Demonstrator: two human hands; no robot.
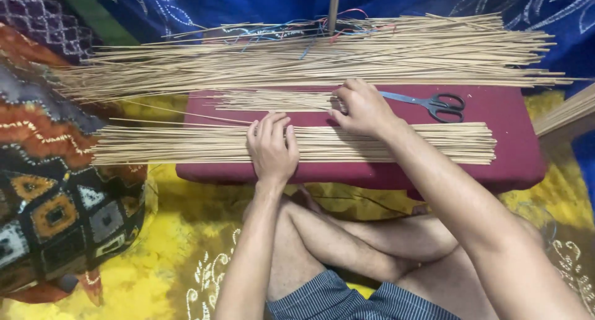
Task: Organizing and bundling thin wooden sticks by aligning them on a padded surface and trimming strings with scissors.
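Left hand (271, 147) presses near sticks (347, 143) (flat); right hand (362, 109) pinches shorter sticks (273, 100).

Counts — 3 bundles of thin sticks: far bundle (310, 62), middle bundle (273, 100), near bundle (186, 144). 1 pair of scissors (427, 103). 1 red tabletop (508, 118). 2 hands — left hand (271, 149), right hand (362, 109).

A low surface (514, 152) padded in dark red sits at the middle of the scene. Under it and in front of it spreads a yellow floor cloth (180, 245) with white flower patterns. Left of the surface lies a patchwork cushion (56, 208) in orange, black and grey. Behind the surface hangs blue patterned fabric (248, 4), with a thin wooden pole (334, 7) standing upright before it.
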